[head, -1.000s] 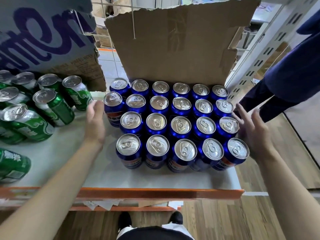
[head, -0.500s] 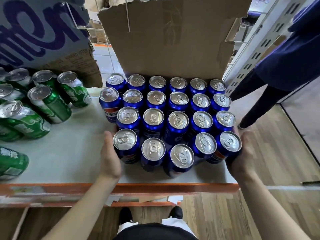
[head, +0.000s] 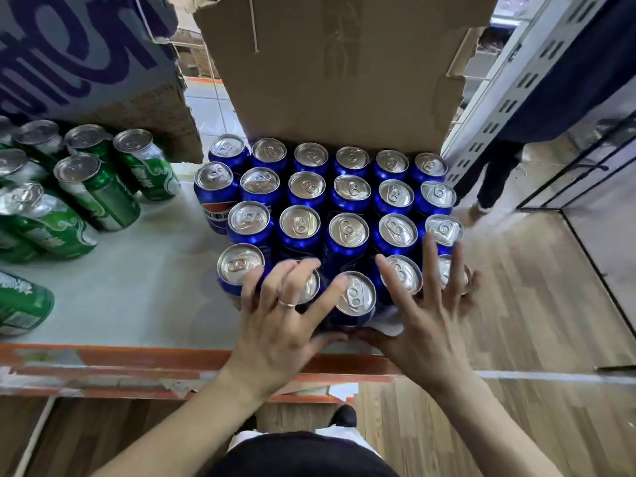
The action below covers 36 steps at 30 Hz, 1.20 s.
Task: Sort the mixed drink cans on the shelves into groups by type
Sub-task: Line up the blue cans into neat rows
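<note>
Blue cans point(head: 349, 230) packed upright in tight rows on the right part of the shelf point(head: 137, 297), tops silver, tabs showing. Green cans point(head: 96, 194) grouped at the left, well apart from the blue block, with one more green can near the front left edge. Torn cardboard flap point(head: 330, 70) standing just behind the back row of blue cans; printed box point(head: 75, 53) above and behind the green ones.

Left hand point(head: 278, 325) spread over the front row, fingers splayed and resting on the can tops, a ring point(head: 286, 304) on one finger. Right hand point(head: 430, 318) likewise spread flat, fingers straight across the tops of the front right cans. Both hands uncurled, gripping nothing. Thumbs turned inward and nearly meeting at the front of the block, low down, perhaps pressing against the can sides, though motion blur hides the contact.

Orange shelf edge point(head: 120, 364) scuffed along the front. Wood floor point(head: 516, 339) to the right, with another person's dark trousers point(head: 495, 173) beside the grey upright point(head: 509, 91).
</note>
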Tool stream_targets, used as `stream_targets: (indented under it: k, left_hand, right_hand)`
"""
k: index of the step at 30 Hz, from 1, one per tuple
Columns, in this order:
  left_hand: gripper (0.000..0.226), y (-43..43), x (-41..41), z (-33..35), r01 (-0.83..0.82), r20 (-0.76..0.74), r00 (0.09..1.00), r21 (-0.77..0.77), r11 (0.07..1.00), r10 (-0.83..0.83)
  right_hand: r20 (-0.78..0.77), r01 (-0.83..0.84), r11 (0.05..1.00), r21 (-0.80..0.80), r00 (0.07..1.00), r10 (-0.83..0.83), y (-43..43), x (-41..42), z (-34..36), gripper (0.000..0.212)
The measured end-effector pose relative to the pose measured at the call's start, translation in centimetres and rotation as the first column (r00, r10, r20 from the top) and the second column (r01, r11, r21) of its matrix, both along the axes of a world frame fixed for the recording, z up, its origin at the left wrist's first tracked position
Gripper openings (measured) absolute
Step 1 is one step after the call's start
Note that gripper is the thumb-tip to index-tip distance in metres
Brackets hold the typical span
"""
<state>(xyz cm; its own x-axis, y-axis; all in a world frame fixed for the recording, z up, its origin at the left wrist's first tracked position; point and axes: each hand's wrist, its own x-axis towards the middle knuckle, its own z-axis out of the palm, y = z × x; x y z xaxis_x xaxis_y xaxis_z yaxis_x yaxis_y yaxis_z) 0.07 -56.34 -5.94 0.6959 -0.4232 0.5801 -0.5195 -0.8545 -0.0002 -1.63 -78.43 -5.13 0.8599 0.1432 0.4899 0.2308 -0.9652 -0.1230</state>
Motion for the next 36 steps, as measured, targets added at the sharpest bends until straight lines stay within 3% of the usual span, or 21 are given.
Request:
stream_targets:
  k: [5,7,10,13,18,21,23,25,26,27,29,31,33,36]
  left_hand:
    - [0.054,-0.2,0.9,-1.2,-0.059,0.096,0.994,-0.029,0.998,0.061]
    - [0.052,-0.1,1.5,-1.4,-0.045,0.114,0.992,-0.048,0.998,0.050]
    - [0.071,0.1,1.2,-1.8,-0.016,0.085,0.996,-0.037,0.999,0.019]
    - [0.074,0.1,0.8,-2.3,-0.044,0.110,0.993,-0.005,0.999,0.044]
    - [0.075,-0.1,2.0,-3.8,-0.098,0.236,0.967,0.004,0.995,0.094]
    - [0.072,-0.2,1.5,-3.2,-0.045,0.202,0.978,0.013,0.999,0.041]
    - [0.072,0.2,1.0,-2.4,-0.009,0.146,0.989,-0.083,0.996,0.021]
    - [0.083,1.4,0.4,-1.7,-0.057,0.047,0.996,-0.290,0.955,0.074]
    - [0.093,2.4,0.2,-1.7,-0.111,-0.045,0.994,-0.414,0.903,0.101]
    - [0.105,3.5,0.0,-1.6,-0.170,-0.161,0.982,-0.542,0.823,0.097]
    - [0.123,5.5,0.2,-1.9,-0.268,-0.394,0.916,-0.745,0.611,-0.078]
    - [0.125,6.4,0.9,-2.2,-0.311,-0.486,0.812,-0.828,0.466,-0.322]
    - [0.121,6.5,2.0,-2.8,-0.283,-0.473,0.795,-0.843,0.457,-0.380]
    - [0.106,6.2,2.5,-3.1,-0.305,-0.460,0.823,-0.853,0.424,-0.334]
  right_hand:
    - [0.107,0.091,0.995,-0.040,0.991,-0.086,0.1,0.9,-1.0,0.071]
    - [0.117,0.069,0.998,-0.002,0.991,-0.068,0.2,1.1,-1.2,0.074]
    - [0.139,0.119,0.992,-0.040,0.984,-0.113,0.1,0.5,-1.4,0.080]
    - [0.113,0.184,0.983,0.013,0.976,-0.184,-0.4,-0.1,-2.1,0.098]
    - [0.167,0.076,0.993,0.095,0.982,-0.091,-0.7,0.3,-2.9,0.065]
    - [0.185,0.044,0.989,0.141,0.980,-0.070,-0.6,0.1,-2.6,0.070]
    - [0.180,-0.013,0.964,0.266,0.983,-0.036,-1.0,-0.6,-2.0,0.077]
    - [0.143,-0.036,0.859,0.510,0.989,-0.044,-1.4,-1.3,-1.5,0.084]
    - [0.085,-0.026,0.743,0.669,0.996,-0.041,-1.6,-1.5,-1.7,0.086]
    - [0.012,-0.003,0.571,0.821,1.000,-0.012,-1.8,-1.5,-2.1,0.089]
    - [-0.062,0.050,0.188,0.981,0.996,0.058,-2.5,-0.8,-2.7,0.089]
    - [-0.075,0.077,-0.025,0.997,0.993,0.090,-3.3,0.1,-2.9,0.092]
    - [-0.080,0.090,-0.101,0.991,0.992,0.099,-3.5,1.0,-2.6,0.099]
    - [-0.094,0.101,-0.106,0.989,0.993,0.078,-2.8,1.5,-2.4,0.103]
